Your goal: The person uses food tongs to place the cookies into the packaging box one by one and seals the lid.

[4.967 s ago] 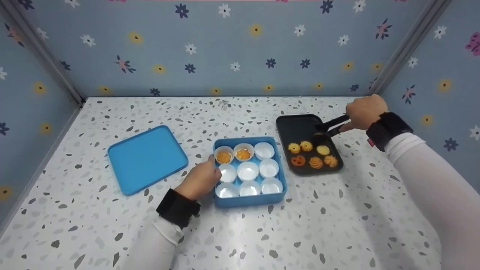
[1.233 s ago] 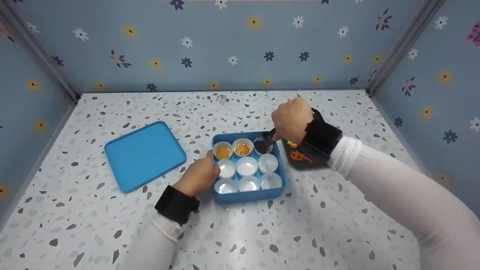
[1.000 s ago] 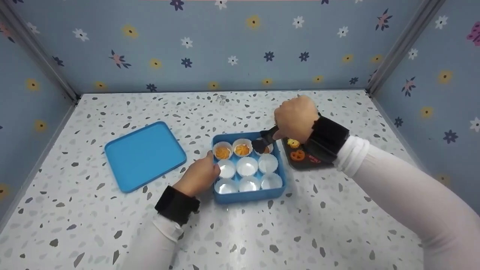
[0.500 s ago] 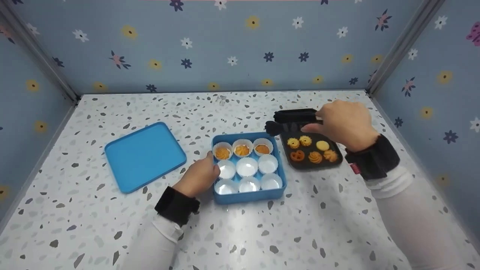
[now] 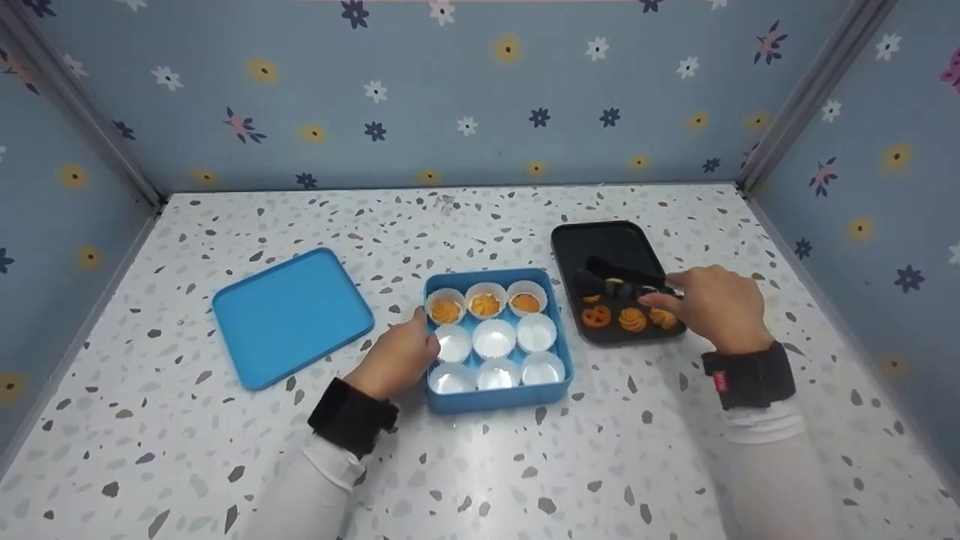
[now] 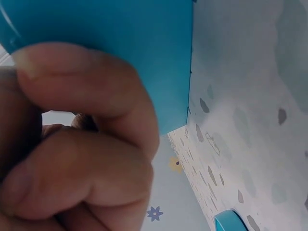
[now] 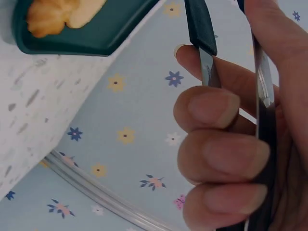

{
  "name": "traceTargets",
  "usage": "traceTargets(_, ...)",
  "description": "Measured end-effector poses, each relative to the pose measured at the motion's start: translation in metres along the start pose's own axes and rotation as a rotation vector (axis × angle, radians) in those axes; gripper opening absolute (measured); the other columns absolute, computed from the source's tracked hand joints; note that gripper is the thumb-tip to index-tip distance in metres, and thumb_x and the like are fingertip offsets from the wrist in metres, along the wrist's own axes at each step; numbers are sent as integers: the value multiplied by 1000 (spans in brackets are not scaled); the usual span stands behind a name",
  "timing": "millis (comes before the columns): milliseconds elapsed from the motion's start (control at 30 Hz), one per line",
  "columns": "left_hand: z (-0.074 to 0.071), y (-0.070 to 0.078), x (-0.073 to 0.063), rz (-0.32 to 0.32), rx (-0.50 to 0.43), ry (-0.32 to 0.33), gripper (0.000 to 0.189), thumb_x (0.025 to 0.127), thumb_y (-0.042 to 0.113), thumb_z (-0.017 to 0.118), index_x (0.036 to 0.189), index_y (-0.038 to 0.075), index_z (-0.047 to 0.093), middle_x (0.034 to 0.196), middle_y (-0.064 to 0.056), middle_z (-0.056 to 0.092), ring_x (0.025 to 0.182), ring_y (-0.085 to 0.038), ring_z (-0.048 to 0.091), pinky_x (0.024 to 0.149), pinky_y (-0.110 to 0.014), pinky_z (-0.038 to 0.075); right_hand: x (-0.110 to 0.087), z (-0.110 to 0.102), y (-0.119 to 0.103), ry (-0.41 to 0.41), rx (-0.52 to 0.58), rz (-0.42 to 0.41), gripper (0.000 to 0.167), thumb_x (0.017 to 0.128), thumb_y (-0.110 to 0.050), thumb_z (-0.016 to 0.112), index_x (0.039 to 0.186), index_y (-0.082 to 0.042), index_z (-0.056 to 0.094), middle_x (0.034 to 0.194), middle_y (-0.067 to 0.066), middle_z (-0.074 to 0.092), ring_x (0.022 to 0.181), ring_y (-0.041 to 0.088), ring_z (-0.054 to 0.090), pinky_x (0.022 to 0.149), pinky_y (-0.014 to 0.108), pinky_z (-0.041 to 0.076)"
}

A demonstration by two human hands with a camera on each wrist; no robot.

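My left hand (image 5: 395,356) grips the left wall of a blue box (image 5: 495,400); the left wrist view shows its fingers (image 6: 115,86) curled at the box wall (image 6: 159,62). White paper cups (image 5: 493,340) stand in rows inside. Each back-row cup holds an orange-brown cookie (image 5: 485,304). My right hand (image 5: 716,307) holds black-tipped tongs (image 5: 619,271) low over a black tray (image 5: 604,240). Their metal arms (image 7: 262,86) stand apart in the right wrist view. A pretzel (image 5: 596,316) and a swirled cookie (image 5: 631,320) show in front; other cookies are partly hidden by the tongs.
A flat blue lid or tray (image 5: 292,319) lies left of the box on the speckled table (image 5: 465,480). Flower-patterned panels (image 5: 465,90) rise behind and at both sides of the table.
My right hand carried the tongs from the tray to the box and back to the tray. The back-right cup now holds a cookie. My left hand has stayed at the box.
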State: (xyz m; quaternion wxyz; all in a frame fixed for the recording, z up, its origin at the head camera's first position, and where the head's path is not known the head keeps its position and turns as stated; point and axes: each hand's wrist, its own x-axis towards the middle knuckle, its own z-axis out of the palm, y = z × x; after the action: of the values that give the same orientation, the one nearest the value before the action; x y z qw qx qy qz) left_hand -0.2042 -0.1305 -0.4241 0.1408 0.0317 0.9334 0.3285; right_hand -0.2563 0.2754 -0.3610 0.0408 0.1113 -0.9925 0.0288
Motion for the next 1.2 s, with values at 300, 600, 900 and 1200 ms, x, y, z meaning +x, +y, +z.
traceTargets(300,1,0,-1,22,2,16,65,104,21,41,152,-13,14,149,-31,36,125,-36,51,106,-47,39,-7,7,4,-39,-4,30,70,85,-62,68,125,-4,69,52,2,54,45,22,48,37,34,33)
traceTargets(600,2,-1,-2,19,-9,16,65,104,22,42,152,-12,14,149,-30,39,108,-32,57,96,-44,46,-8,10,4,-1,-14,18,63,82,-54,75,123,-6,71,50,0,47,43,20,42,36,32,29)
traceTargets(900,-2,1,-1,-5,-13,-3,66,105,23,41,154,-10,11,153,-28,32,118,-34,53,103,-45,41,-7,11,2,41,-6,20,63,81,-52,76,120,-3,71,50,1,51,43,20,43,35,32,31)
traceTargets(1200,1,-1,1,4,-5,12,65,105,21,41,153,-12,12,151,-30,36,115,-34,56,99,-45,44,-5,12,1,56,-37,2,60,82,-53,75,119,-5,72,49,1,49,41,20,43,34,31,28)
